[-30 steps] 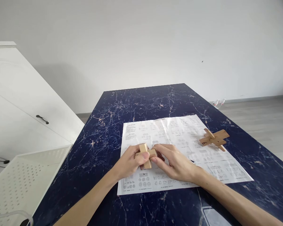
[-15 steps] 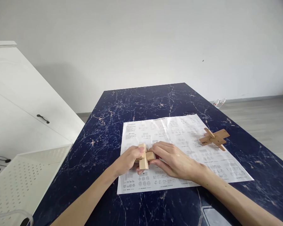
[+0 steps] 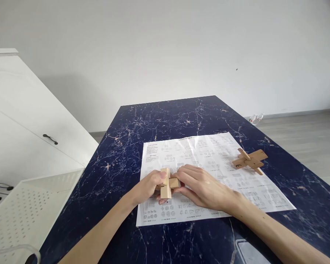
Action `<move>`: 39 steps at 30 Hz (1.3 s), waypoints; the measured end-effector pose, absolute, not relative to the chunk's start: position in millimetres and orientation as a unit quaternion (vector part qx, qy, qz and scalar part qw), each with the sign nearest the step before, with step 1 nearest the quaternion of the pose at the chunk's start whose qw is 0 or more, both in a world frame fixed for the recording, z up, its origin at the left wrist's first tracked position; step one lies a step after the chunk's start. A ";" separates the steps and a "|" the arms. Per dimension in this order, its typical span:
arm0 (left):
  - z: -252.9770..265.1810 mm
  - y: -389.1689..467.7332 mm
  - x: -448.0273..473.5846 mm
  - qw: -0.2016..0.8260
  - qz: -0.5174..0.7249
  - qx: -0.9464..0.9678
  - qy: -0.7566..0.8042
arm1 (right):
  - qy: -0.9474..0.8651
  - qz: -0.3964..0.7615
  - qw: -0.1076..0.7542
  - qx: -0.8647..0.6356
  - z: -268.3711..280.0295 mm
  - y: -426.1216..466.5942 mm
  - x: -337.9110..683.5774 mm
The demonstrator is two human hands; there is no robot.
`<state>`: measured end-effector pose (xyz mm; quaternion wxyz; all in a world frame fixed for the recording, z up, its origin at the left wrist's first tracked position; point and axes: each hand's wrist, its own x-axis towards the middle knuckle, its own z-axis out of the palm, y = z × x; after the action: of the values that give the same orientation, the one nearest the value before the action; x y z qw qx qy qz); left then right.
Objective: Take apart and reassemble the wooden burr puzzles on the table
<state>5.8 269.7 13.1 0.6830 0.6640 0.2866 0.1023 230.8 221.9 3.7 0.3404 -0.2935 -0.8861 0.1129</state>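
Between my two hands is a wooden burr puzzle (image 3: 166, 191), made of pale interlocking blocks that cross each other. My left hand (image 3: 151, 187) grips it from the left, thumb on top and fingertips showing underneath. From the right, my right hand (image 3: 201, 185) pinches a block that sticks out sideways. Part of the puzzle is hidden behind my fingers. Under both hands lies a printed instruction sheet (image 3: 208, 146) with rows of small diagrams. A second wooden puzzle (image 3: 254, 160), flat crossed boards with a rod, rests at the sheet's right edge.
The dark blue marbled table (image 3: 159, 121) reaches toward a pale wall. At its near edge lies a flat, light-topped object (image 3: 251, 253), partly cut off. To the left stand a white cabinet (image 3: 30, 110) and a perforated white panel (image 3: 30, 205). Clear plastic items (image 3: 255, 119) sit beyond the right edge.
The burr puzzle has shifted very slightly to the left and tilted a little in my hands. Both hands keep their hold. The second puzzle lies where it was.
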 end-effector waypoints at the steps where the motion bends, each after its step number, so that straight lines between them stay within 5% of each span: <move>1: 14.1 269.1 6.3 0.685 0.102 0.663 0.285 | -0.885 0.117 0.343 -0.293 3.2 221.8 231.1; 10: 20.0 265.3 5.6 0.521 0.282 0.743 0.312 | -0.855 0.128 0.363 -0.348 -4.8 225.9 238.5; 16: 25.4 267.8 4.1 0.418 0.296 0.800 0.313 | -0.850 0.094 0.377 -0.355 -6.0 225.4 236.1; 39: 21.8 262.8 9.1 0.409 0.309 0.783 0.351 | -0.814 0.144 0.363 -0.430 -11.5 221.8 231.4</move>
<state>9.1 262.8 21.8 0.4094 0.7832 0.3510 0.3094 231.4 221.8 -11.5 0.3629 -0.4296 -0.8142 0.1442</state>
